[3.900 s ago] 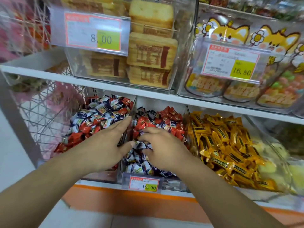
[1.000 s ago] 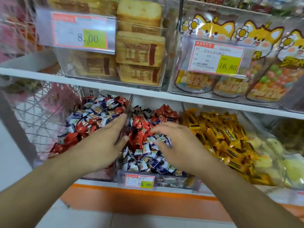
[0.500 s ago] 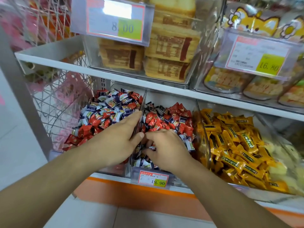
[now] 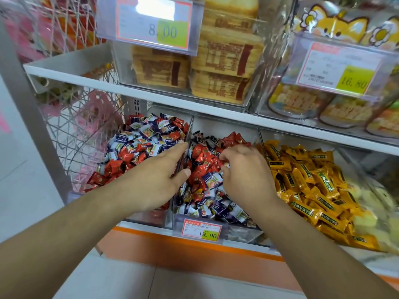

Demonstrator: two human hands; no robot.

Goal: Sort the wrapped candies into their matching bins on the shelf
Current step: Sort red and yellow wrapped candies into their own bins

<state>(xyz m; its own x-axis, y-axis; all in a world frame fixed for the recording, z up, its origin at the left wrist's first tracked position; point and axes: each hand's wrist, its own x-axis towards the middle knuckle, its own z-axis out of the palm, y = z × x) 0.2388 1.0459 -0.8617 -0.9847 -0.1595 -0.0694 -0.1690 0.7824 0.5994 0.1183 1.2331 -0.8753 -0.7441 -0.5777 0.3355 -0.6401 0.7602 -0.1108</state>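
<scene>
Middle bin (image 4: 218, 230) as landmark, price tag (image 4: 201, 231) on front wall. Left hand (image 4: 156, 180) flat, fingers straight, lying over divider at bin's left edge; same place as half second ago. Right hand (image 4: 244, 171) now farther back in bin, among red candies (image 4: 201, 162); before, nearer front. Grip: fingers curled, pinching red candy. Blue-white candies (image 4: 207, 210) toward bin's front. Yellow candies (image 4: 302, 180) right of bin.
</scene>
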